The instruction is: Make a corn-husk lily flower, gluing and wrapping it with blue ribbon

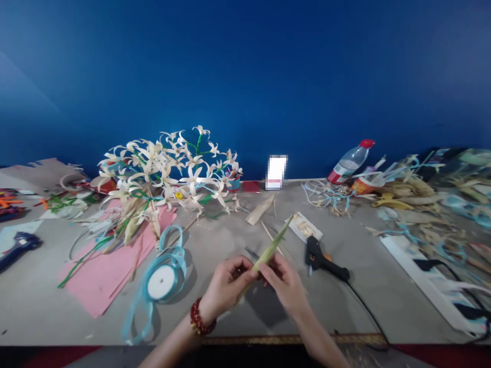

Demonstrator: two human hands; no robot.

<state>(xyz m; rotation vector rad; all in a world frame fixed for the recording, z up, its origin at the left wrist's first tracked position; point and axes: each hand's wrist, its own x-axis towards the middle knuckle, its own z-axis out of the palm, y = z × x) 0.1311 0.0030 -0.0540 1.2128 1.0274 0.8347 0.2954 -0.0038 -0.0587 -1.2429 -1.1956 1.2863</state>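
My left hand (229, 286), with a red bead bracelet (199, 317) at the wrist, pinches a pale green corn husk (270, 249) near its lower end. From the other side my right hand (282, 283) grips the same husk between thumb and fingers. The husk points up and to the right, its narrow tip above the table. A thin grey object (251, 252) shows behind the left fingers; I cannot make out what it is or whether it is held. The undersides of the fingers are hidden.
A black glue gun (324, 259) lies right of my hands, its cord running to the front edge. Left are a blue ribbon spool (163, 282), pink paper (92, 286) and white husk flowers (164, 171). Rightward are a power strip (414, 278), tilted bottle (349, 162) and dried husks (414, 189).
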